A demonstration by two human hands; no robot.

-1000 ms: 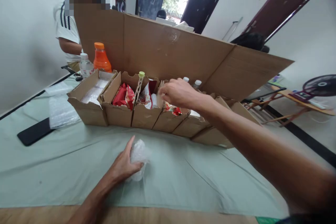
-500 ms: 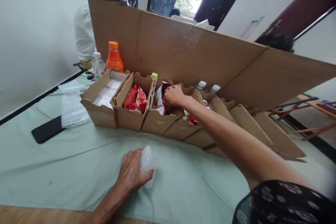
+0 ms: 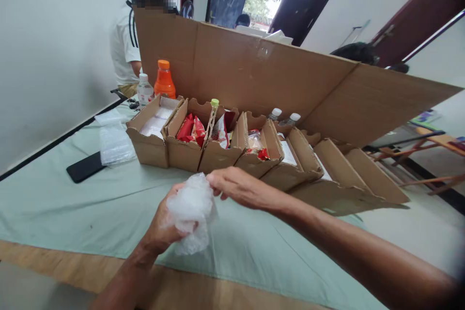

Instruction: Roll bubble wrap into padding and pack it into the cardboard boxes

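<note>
Crumpled clear bubble wrap [image 3: 192, 208] is gripped in my left hand [image 3: 160, 227], raised over the near part of the cloth. My right hand [image 3: 236, 185] has its fingers closed at the wrap's upper right edge, and they seem to pinch it. Whether anything lies inside the wrap cannot be seen. Just beyond both hands runs a row of open cardboard bins [image 3: 185, 156]. Red snack packets [image 3: 191, 128] fill one bin, and a white and red bag [image 3: 221, 131] leans in the neighbouring one.
Flat bubble wrap sheets [image 3: 115, 143] lie at the left beside a black phone [image 3: 85, 167]. Behind the bins stand an orange bottle [image 3: 164, 81], a clear bottle [image 3: 145, 91] and a tall cardboard panel [image 3: 232, 70]. Past the panel, a person in a white shirt [image 3: 121, 48] is at the left.
My right hand has left the bin with the white and red bag and come down to the bubble wrap. The wrap in my left hand is lifted and looks bulkier.
</note>
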